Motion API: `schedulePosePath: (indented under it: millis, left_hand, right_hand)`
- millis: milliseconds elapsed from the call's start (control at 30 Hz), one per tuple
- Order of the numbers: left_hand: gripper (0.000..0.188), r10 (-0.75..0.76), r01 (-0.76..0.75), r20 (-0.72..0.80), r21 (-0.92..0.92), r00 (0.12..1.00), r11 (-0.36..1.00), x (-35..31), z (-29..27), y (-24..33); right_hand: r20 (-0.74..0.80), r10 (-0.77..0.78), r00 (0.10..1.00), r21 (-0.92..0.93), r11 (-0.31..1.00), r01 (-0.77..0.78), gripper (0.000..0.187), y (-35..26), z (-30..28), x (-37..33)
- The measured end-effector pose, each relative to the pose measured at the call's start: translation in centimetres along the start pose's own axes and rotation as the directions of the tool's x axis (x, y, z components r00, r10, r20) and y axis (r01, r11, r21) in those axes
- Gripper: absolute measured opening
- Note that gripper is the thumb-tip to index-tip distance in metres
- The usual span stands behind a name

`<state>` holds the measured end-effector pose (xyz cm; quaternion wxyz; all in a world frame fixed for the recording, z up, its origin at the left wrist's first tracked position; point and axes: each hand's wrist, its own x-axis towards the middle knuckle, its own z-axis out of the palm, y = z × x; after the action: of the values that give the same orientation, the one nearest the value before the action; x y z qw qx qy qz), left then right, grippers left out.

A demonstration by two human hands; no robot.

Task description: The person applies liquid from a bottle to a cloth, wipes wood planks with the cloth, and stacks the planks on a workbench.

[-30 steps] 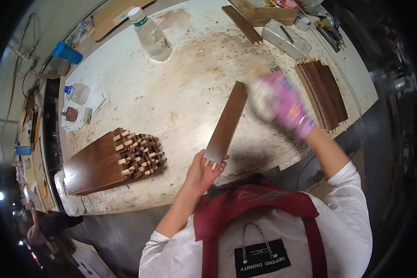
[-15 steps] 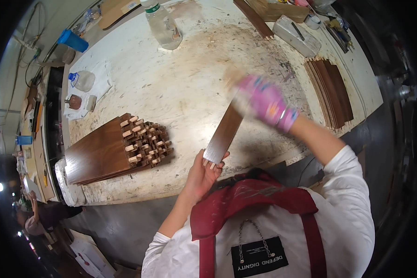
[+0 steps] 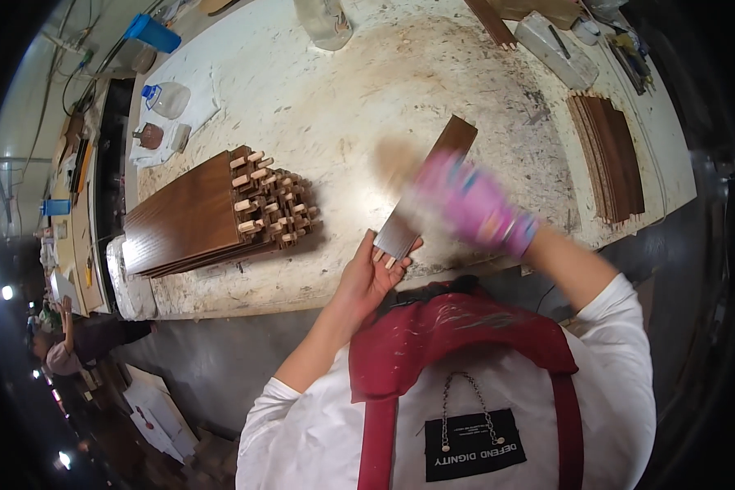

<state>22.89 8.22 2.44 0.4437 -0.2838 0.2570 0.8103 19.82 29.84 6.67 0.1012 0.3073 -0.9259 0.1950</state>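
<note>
My bare left hand (image 3: pixel 373 276) holds the near end of a narrow dark brown wooden board (image 3: pixel 399 231), closed around its underside. Light wooden dowels (image 3: pixel 385 259) stick out of that end. Across the board's middle is my right hand (image 3: pixel 465 200), in a pink-purple patterned glove and smeared by motion. A blurred tan thing (image 3: pixel 396 161) shows at its fingers, at the board's left side; its kind cannot be made out. The board's far end (image 3: pixel 459 131) shows beyond the glove. To the left lies a stack of similar boards (image 3: pixel 192 211), dowelled ends facing right.
Another board stack (image 3: pixel 608 159) lies at the table's right edge, near a grey-white block (image 3: pixel 557 51). Clear plastic bottles (image 3: pixel 322 23) (image 3: pixel 170 100) and a blue cup (image 3: pixel 153 33) stand farther back. The worn white table (image 3: pixel 343 98) bears stains. Another person (image 3: pixel 65 351) is at far left.
The gloved right hand has moved nearer along the board, uncovering its far end. My view has shifted, so the table's things sit higher and farther right. The left hand keeps its hold.
</note>
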Motion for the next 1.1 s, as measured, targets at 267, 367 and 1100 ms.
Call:
schedulePosePath:
  millis: [267,367,1100]
  left_hand:
    - [0.046,0.093,-0.057,-0.104,0.306,0.990,0.950,-1.6,0.4,-0.5]
    - [0.051,0.324,-0.021,-0.141,0.893,0.936,0.449,-2.1,-1.2,2.0]
    - [0.053,0.560,-0.010,0.581,0.699,0.591,-0.715,4.3,5.7,-0.8]
  right_hand:
    - [-0.028,0.654,0.756,-0.050,0.755,-0.654,0.031,12.7,0.4,-3.4]
    - [-0.194,0.644,0.740,0.098,0.763,-0.639,0.038,15.2,-2.7,-6.9]
    - [-0.335,0.589,0.735,0.478,0.779,-0.406,0.040,7.6,-3.6,-8.3]
